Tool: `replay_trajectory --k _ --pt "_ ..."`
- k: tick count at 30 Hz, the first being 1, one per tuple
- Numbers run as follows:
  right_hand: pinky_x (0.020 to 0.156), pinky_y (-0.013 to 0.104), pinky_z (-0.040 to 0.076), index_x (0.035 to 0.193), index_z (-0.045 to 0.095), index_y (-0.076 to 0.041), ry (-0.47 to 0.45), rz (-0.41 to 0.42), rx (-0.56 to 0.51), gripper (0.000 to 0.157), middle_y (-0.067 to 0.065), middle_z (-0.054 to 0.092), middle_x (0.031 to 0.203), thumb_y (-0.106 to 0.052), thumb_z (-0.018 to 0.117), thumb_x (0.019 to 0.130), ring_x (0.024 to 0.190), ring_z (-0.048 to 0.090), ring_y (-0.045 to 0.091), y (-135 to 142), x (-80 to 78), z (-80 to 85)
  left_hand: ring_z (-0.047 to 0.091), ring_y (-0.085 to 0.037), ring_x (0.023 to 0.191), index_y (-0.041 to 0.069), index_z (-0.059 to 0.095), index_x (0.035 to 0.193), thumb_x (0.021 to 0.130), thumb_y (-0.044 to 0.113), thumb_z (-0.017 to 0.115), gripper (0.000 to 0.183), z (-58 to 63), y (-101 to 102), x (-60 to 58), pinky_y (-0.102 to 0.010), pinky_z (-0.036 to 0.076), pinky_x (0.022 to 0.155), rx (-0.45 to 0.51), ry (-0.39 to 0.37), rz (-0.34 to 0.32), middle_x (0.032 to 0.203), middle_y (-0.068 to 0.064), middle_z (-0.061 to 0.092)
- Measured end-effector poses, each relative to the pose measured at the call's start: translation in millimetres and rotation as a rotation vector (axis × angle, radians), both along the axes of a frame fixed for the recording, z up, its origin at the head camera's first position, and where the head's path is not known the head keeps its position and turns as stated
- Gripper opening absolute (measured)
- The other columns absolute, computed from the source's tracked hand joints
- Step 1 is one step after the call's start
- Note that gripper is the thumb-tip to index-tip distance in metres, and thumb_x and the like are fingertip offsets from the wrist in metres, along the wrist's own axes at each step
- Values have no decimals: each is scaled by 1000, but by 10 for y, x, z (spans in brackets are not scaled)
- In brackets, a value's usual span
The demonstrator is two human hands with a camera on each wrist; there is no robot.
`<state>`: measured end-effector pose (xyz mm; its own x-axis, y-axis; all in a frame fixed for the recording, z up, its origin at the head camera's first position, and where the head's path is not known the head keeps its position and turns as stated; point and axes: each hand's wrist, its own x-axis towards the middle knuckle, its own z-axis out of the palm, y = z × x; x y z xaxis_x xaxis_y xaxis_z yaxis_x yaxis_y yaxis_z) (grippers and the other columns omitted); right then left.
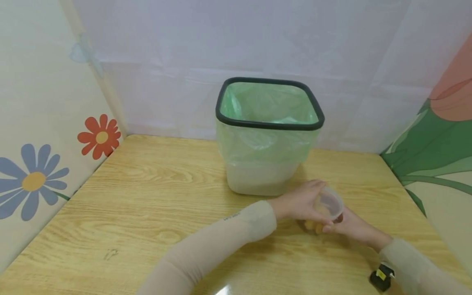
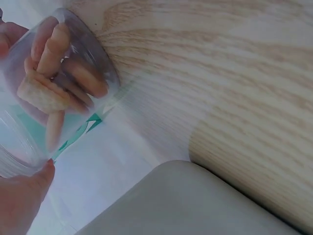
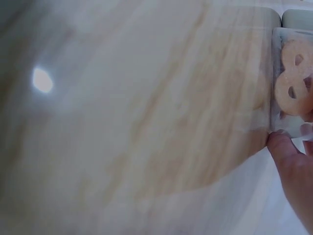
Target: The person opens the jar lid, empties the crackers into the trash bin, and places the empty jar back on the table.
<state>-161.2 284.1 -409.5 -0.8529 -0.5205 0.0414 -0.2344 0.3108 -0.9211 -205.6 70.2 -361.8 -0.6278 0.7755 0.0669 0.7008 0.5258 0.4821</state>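
A clear plastic jar (image 1: 332,201) is held tilted just above the table, in front of the bin and to its right. Several light brown cookies (image 3: 292,90) lie inside it, at least one pretzel-shaped with holes. My left hand (image 1: 304,203) grips the jar from the left, near its round end; its thumb (image 2: 29,193) lies by the ridged rim in the left wrist view. From the right and below, my right hand (image 1: 350,226) holds the same jar, its thumb (image 3: 288,159) at the edge. Whether a lid covers the mouth I cannot tell.
Behind the hands stands a pale bin (image 1: 258,176) with a black rim and a green liner bag. A small black device (image 1: 382,277) is at the right sleeve. The wood-grain table (image 1: 147,205) meets a pale back sheet and flower-printed side panels.
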Motion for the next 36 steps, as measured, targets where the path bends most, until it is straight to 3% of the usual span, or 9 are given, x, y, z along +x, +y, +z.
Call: replay_trajectory --k 6,8,14,20,27,36 --pt "95 11 40 149 13 19 -2 5 -8 86 46 29 144 2 71 87 116 45 -14 -10 4 6 30 -19 149 2 25 158 85 58 75 105 22 8 50 -23 22 121 -58 53 40 162 -11 32" --pt "95 12 41 150 11 18 -7 10 -9 87 45 28 146 2 71 88 117 45 -14 -9 1 9 27 -19 151 1 20 159 84 59 75 109 45 2 50 -23 20 121 -72 38 36 164 -11 26" --pt "95 12 40 151 10 16 -11 10 8 89 44 27 147 0 71 89 117 44 -14 -7 -4 15 11 -23 155 -1 9 160 82 51 80 117 168 -43 -36 -23 9 122 -69 -63 -43 167 -18 8" --pt "94 11 40 149 14 18 -3 -18 18 88 44 31 145 1 73 86 116 44 -15 -12 -8 6 0 -27 155 0 6 160 86 42 79 112 201 -78 -157 -24 1 122 -109 -139 -121 168 -16 3" --pt "95 9 38 149 15 18 11 -30 16 89 44 32 145 3 74 84 116 43 -16 -12 -11 -9 5 -27 155 -1 9 160 83 39 82 113 155 -83 -241 -25 3 123 -122 -139 -193 168 -16 8" --pt "95 11 39 150 15 17 21 -25 31 90 43 31 146 1 74 85 116 42 -17 -8 -4 -4 14 -20 154 -1 10 160 84 37 82 111 136 -79 -233 -19 8 121 -100 -150 -191 167 -17 14"
